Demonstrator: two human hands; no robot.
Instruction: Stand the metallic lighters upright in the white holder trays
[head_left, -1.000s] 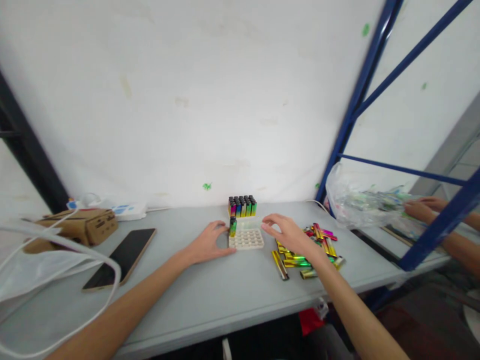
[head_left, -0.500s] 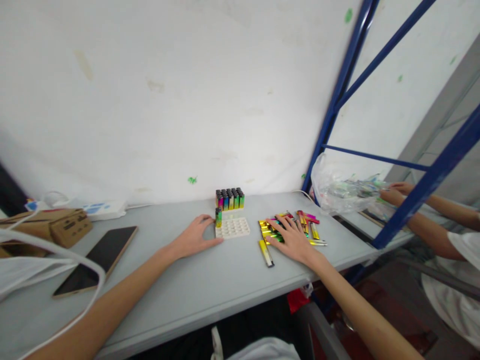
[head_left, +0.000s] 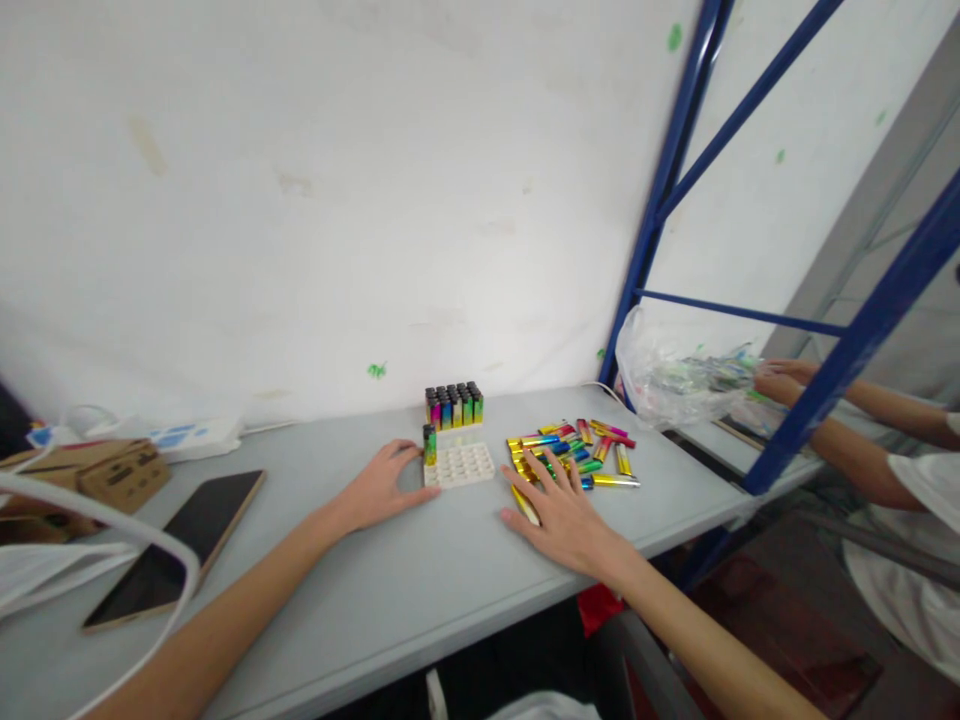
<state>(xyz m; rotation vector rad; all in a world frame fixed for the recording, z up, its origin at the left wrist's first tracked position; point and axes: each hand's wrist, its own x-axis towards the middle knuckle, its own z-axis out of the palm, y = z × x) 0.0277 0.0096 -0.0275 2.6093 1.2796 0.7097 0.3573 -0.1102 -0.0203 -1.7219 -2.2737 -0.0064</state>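
My left hand lies on the table, thumb and fingers apart, at the left edge of a white tray with rows of holes. One green-yellow lighter stands upright in the tray's far left corner, close to my fingertips. Behind it, another block of upright lighters with black tops stands in tight rows. My right hand is spread over the near side of a loose pile of shiny coloured lighters. Beneath its thumb and index finger, a yellow lighter is partly covered.
A dark phone and a cardboard box lie at the left, with a white cable in front. Blue rack posts rise at the right. Beyond them, another person's hands handle a clear plastic bag.
My right hand has drawn back toward me from the pile, over the single yellow lighter, uncovering more of the pile. My left hand stays beside the tray. The view has shifted slightly.
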